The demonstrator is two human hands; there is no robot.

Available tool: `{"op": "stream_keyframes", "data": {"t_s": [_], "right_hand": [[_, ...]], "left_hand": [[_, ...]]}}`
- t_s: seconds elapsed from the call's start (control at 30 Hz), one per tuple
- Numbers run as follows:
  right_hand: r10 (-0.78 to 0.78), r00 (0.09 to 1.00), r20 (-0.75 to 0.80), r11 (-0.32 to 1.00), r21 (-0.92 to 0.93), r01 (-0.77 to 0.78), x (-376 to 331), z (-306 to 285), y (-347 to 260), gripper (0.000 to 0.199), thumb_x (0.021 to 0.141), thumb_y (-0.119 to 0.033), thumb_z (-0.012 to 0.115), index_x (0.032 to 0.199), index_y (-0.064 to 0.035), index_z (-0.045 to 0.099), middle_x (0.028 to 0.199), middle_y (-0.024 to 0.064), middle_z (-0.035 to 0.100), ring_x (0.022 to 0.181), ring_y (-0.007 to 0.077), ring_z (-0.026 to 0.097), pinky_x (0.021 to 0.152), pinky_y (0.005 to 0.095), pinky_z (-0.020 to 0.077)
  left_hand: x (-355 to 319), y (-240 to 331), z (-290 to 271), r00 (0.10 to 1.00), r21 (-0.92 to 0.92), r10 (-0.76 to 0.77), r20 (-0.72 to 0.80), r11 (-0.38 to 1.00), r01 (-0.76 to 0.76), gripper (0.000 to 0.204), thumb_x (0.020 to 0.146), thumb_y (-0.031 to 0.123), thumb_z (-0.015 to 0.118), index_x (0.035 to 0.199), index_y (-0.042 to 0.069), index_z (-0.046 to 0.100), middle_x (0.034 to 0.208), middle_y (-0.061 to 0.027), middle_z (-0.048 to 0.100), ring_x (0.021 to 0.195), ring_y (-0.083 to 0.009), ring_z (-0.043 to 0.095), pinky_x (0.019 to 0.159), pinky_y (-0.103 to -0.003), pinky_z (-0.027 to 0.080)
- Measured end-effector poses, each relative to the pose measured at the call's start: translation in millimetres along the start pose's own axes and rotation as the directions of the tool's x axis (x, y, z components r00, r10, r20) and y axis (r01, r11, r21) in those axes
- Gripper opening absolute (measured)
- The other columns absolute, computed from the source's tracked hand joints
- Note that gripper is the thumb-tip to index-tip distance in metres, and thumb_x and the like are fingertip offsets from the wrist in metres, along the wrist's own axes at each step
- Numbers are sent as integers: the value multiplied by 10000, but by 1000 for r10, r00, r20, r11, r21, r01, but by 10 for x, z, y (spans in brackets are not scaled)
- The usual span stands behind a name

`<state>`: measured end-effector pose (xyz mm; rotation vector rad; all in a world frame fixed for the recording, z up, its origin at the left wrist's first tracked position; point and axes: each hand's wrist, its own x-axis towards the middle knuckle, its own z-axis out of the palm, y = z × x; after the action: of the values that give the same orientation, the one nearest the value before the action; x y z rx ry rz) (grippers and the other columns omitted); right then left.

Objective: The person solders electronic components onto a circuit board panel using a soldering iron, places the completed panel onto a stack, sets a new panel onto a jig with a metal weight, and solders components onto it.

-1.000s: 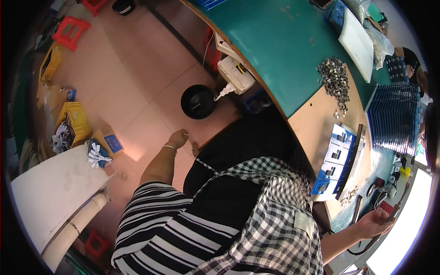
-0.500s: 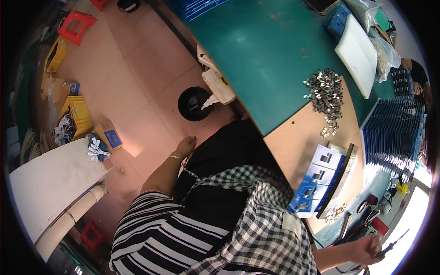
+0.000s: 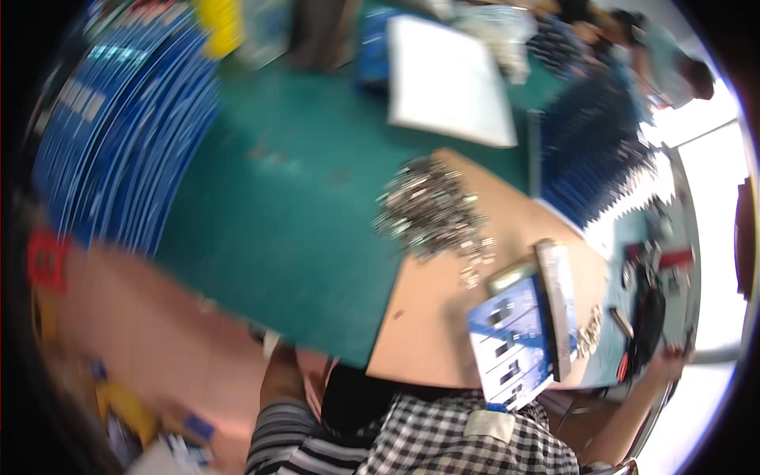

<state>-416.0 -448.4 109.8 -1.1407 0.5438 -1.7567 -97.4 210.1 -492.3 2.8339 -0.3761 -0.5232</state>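
Green mat [image 3: 277, 229]: broad open stretch, passable. Pile of small metal parts [image 3: 431, 207] blocks its right edge. Blue tray [image 3: 514, 340] and stacked blue trays [image 3: 598, 158] crowd the wooden board [image 3: 431, 332]. White sheet [image 3: 447, 83] behind.

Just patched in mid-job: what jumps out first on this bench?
A heap of small silvery metal parts straddles the edge between green mat and tan board. A blue tray lies on that board near the person. The right hand reaches far right among dark tools, its grip blurred.
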Motion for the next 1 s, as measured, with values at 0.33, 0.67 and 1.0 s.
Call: {"op": "stream_keyframes", "data": {"t_s": [0.33,0.67,1.0], "right_hand": [[-108,959,-262,925,-380,1,-553,-240,-43,253,945,-344,568,1123,-165,586,621,-30,503,487,64,438,440,197,358],[-103,972,-211,894,-447,-3,-563,-108,43,256,929,-374,601,1046,-147,612,604,-39,511,478,59,428,439,200,355],[-159,966,-206,870,-492,38,-571,-87,-150,266,941,-373,584,1077,-144,598,610,-34,524,480,52,448,431,175,356]], "left_hand": [[638,-38,106,894,131,-238,380,971,202,369,900,302,540,1200,93,590,1179,-147,628,1063,-309,606,848,-470,512],[652,-90,170,881,144,-244,406,969,202,348,899,288,539,1184,95,597,1148,-145,633,1039,-307,614,841,-465,511],[665,-117,244,875,144,-230,427,972,185,328,899,273,538,1168,97,603,1116,-143,638,1016,-304,622,834,-460,510]]}}
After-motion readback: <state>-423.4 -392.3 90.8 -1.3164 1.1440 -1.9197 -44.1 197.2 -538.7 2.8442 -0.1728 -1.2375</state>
